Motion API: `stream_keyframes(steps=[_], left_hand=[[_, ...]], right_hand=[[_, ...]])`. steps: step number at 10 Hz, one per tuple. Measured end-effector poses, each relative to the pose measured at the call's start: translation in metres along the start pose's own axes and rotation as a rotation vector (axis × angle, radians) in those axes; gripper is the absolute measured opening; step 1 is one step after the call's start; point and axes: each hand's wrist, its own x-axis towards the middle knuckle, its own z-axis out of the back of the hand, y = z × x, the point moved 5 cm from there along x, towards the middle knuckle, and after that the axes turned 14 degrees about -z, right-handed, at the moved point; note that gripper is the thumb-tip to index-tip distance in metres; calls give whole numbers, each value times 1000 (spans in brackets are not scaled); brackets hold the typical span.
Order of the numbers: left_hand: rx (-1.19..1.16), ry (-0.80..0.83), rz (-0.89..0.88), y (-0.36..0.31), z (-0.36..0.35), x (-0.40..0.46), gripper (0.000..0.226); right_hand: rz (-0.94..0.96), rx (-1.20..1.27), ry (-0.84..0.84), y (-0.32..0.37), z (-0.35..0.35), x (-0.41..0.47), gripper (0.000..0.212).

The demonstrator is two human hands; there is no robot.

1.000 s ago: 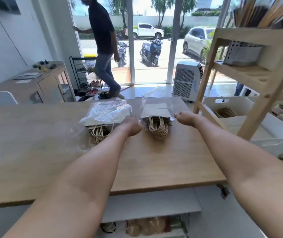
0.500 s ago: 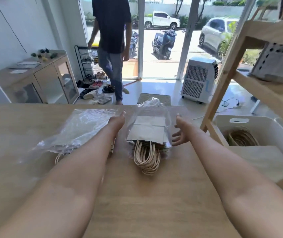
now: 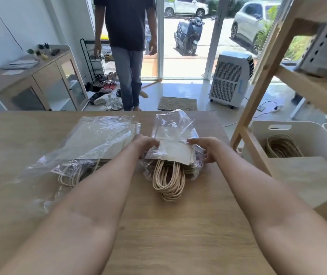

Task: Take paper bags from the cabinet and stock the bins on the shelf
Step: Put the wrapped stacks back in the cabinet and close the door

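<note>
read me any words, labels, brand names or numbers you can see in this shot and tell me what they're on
No text can be read.
Paper bags: blank faces, no print visible.
Air cooler: no legible brand or label.
Papers on the cabinet: too small and blurred to read.
Cars outside: plates not legible.

Hard daylight pours in through the glass doors (image 3: 186,36), glaring off the plastic wrap (image 3: 170,126), while the wide lens bends and blurs the shelf (image 3: 278,56).
</note>
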Motion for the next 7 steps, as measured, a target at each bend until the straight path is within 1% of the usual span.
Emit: stream_keyframes(steps=[1, 2, 3, 4, 5, 6, 7], left_hand=[[-2, -31, -22, 4, 2, -13, 30], [-14, -20, -34, 7, 6, -39, 29], [-90, 6, -27, 3, 14, -79, 23], [-84, 112, -91, 5, 21, -116, 47], [-8, 220, -127, 18, 31, -171, 50], [96, 249, -191, 26, 37, -213, 33], [133, 377, -190, 35, 33, -252, 33]], right_hand=[[36, 15, -44, -11, -3, -13, 46], [70, 60, -94, -24, -3, -38, 42], [86, 83, -142, -44, -6, -74, 46], [120, 125, -191, -79, -16, -114, 51], [114, 173, -226, -134, -33, -155, 61], [72, 187, -268, -180, -42, -194, 66], [62, 222, -296, -224, -47, -231, 46]])
